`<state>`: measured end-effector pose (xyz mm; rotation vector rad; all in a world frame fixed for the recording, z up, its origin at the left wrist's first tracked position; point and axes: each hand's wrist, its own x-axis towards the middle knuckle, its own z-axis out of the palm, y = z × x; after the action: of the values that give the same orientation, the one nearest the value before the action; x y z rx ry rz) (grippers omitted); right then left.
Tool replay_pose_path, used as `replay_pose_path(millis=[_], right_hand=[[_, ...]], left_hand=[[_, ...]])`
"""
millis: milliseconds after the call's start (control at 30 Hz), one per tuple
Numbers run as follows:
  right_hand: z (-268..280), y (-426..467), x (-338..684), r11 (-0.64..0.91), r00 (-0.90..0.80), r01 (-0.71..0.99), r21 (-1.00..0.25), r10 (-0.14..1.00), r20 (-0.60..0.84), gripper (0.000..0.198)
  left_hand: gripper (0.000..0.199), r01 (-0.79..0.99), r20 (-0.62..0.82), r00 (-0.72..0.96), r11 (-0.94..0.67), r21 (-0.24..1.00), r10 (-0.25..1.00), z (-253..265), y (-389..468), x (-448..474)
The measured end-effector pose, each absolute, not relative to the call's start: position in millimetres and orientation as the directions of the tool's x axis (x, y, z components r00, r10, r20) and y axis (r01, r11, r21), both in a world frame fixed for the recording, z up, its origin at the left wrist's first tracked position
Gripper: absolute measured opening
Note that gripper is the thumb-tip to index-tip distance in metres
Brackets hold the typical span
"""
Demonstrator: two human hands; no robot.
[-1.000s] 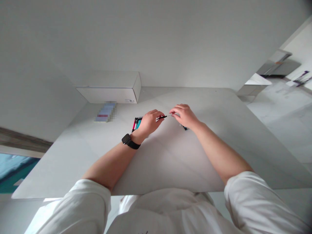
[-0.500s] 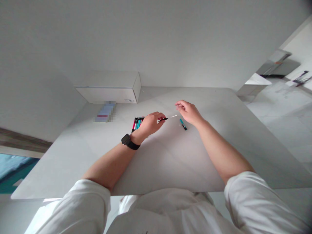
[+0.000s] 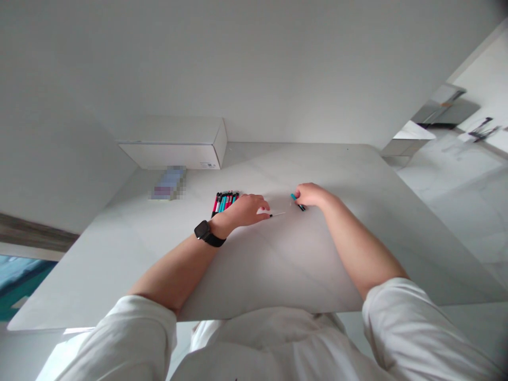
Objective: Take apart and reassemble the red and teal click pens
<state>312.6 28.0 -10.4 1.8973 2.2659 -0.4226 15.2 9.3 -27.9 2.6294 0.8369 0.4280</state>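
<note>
Left hand: point(image 3: 246, 210) grips a thin pen part point(image 3: 278, 214) at its dark end, thumb side; the held end is hidden, and the pale tip points right, faint against the tabletop.
Right hand: point(image 3: 313, 193) fingers are at a teal-and-black pen point(image 3: 293, 196) lying to the right of that tip; they cover its middle, so whether they grasp it or only touch it I cannot tell.
Pen row: red, teal and black pens point(image 3: 225, 201) side by side, left of centre, near ends hidden behind the left wrist and hand.
Blurred item: a pixelated block point(image 3: 169, 182), in front of a long white box point(image 3: 170, 155) at far left; unreadable.
Tabletop: pale, faintly veined point(image 3: 257, 264), meeting a plain grey wall point(image 3: 257, 69).
Room: blue fabric point(image 3: 24, 278) cut off at left; marble-look floor point(image 3: 452, 174) at right.
</note>
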Motion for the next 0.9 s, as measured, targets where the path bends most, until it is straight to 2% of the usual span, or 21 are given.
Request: replay_pose_path(millis=[100,200,300,400,567,667,767,900], right_hand=[[-9,31,317,0.097,-0.137,0.974,-0.207,0.972,-0.191,0.006],[-5,31,313,0.059,-0.111,0.916,-0.398,0.988,-0.111,0.014],[-4,26,296,0.114,-0.223,0.741,-0.661,0.971,-0.082,0.019],[-5,17,273,0.189,-0.314,0.587,-0.788,0.949,-0.006,0.021],[-5,1,246,0.27,-0.358,0.484,-0.833,0.929,0.093,0.019],[1,-1,245,0.279,-0.338,0.507,-0.816,0.935,0.109,0.02],[9,3,260,0.26,-0.288,0.627,-0.734,0.953,0.092,0.018],[10,15,289,0.235,-0.226,0.827,-0.51,0.971,0.081,0.01]], left_hand=[[0.023,0.53,0.219,0.718,-0.722,0.444,0.661,-25,11,16],[0.024,0.529,0.257,0.641,-0.659,0.535,0.723,-22,14,18],[0.025,0.496,0.264,0.549,-0.564,0.661,0.793,-20,17,21],[0.028,0.441,0.212,0.485,-0.447,0.778,0.848,-18,18,23],[0.029,0.437,0.152,0.456,-0.369,0.82,0.877,-12,18,24],[0.03,0.384,0.156,0.43,-0.336,0.86,0.889,-14,21,23],[0.026,0.257,0.13,0.394,-0.245,0.935,0.91,-18,24,24],[0.02,0.057,0.043,0.358,-0.068,0.996,0.933,-21,27,25]])
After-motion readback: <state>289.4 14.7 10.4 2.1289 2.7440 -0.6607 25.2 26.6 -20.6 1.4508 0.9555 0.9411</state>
